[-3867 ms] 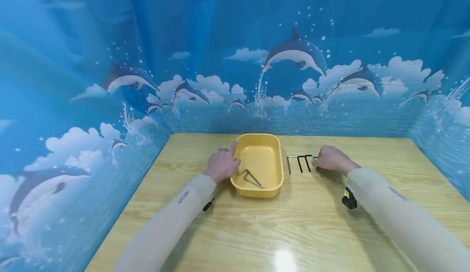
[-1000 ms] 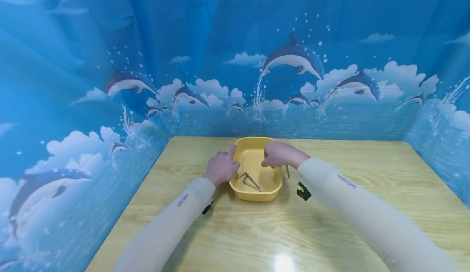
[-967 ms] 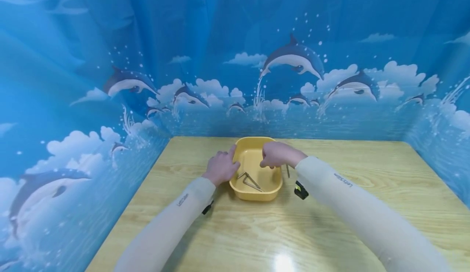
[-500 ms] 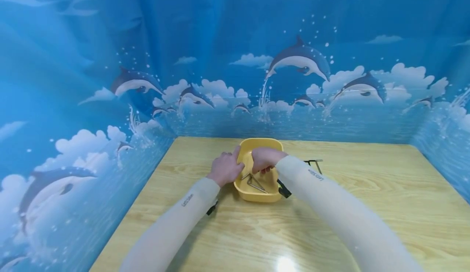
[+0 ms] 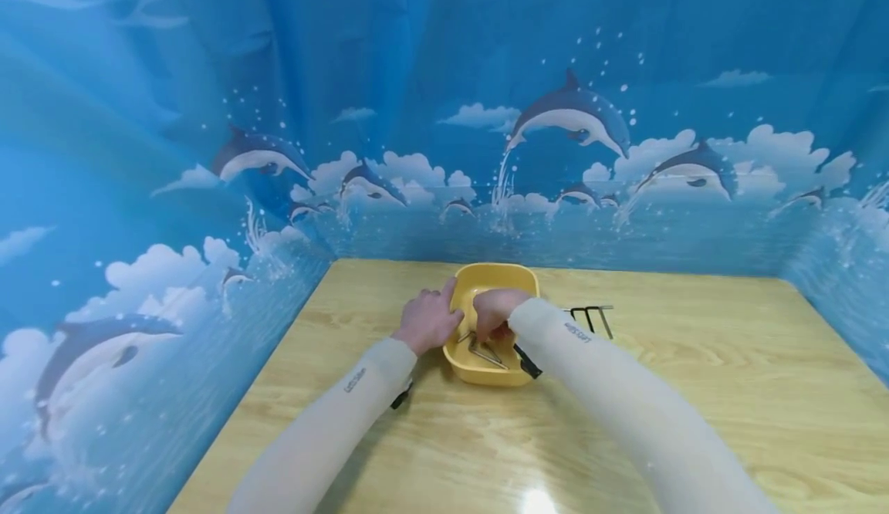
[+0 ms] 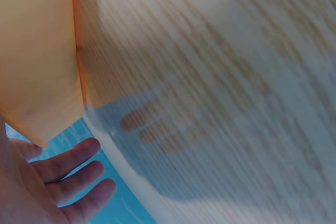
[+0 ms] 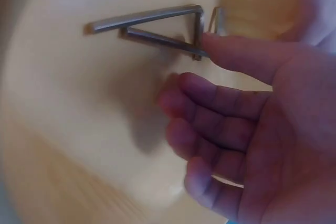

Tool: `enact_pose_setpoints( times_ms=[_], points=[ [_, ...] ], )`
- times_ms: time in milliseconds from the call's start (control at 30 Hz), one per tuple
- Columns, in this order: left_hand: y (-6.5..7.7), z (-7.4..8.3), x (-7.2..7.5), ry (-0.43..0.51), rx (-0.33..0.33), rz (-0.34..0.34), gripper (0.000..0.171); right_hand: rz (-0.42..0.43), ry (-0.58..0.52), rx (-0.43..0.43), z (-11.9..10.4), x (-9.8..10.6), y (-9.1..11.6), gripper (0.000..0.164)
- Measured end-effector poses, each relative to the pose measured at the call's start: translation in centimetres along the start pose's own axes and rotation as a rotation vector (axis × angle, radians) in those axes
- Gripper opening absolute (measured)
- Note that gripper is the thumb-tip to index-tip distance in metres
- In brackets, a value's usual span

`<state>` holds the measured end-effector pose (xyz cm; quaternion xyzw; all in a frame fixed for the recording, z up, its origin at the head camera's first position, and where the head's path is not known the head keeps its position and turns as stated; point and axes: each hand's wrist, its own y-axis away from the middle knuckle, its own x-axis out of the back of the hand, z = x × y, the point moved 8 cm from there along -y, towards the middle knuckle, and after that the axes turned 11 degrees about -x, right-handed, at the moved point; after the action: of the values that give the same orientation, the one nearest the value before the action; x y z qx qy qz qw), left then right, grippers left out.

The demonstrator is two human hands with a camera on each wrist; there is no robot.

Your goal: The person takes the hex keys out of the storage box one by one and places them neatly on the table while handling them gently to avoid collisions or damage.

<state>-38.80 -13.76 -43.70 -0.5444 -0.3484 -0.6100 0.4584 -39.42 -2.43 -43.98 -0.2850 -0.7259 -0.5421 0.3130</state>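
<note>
My left hand [image 5: 425, 319] rests at the left rim of a yellow plastic tray [image 5: 495, 379], its index finger along the edge. In the left wrist view, several fingers of this hand [image 6: 50, 182] extend loosely beside the tray wall [image 6: 37, 51], partly hidden by it. My right hand [image 5: 495, 312] reaches down inside the tray. There, in the right wrist view, two silver hex keys [image 7: 147, 18] lie crossed on the tray bottom. The thumb of the right hand [image 7: 247, 114] is at the bend of one key, seemingly touching it; the other fingers are loosely bent, apart from the thumb.
Several more hex keys [image 5: 590, 317], black and silver, lie in a row on the wooden table [image 5: 694, 375] right of the tray, partly behind the right sleeve. A blue dolphin-print curtain [image 5: 444, 213] stands behind the table and along its left side.
My right hand has left the key row on the right, crossed over the tray and lowered to the keys inside it. The left hand has stayed at the tray's rim.
</note>
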Motion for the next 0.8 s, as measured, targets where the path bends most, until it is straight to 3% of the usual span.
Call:
enact_pose_setpoints(
  times_ms=[167,300,433,633,800],
  points=[
    [0.5,0.0,-0.2,-0.004,0.003,-0.013,0.066,-0.035,0.061,0.0,-0.2,-1.2,-0.1,0.014],
    [0.1,0.0,0.2,-0.001,-0.007,0.021,0.066,0.019,0.107,0.009,-0.4,-0.6,-0.1,0.004],
    [-0.1,0.2,0.3,0.006,-0.015,0.026,0.066,0.058,0.142,0.006,-0.4,-0.2,-0.2,0.013],
    [-0.2,0.0,0.3,-0.012,-0.002,0.02,0.067,0.079,0.171,0.012,-0.5,0.0,-0.3,0.005],
    [-0.2,0.1,0.1,-0.012,0.004,0.017,0.067,0.102,0.182,0.001,-0.3,-0.2,-0.5,0.01]
  ],
)
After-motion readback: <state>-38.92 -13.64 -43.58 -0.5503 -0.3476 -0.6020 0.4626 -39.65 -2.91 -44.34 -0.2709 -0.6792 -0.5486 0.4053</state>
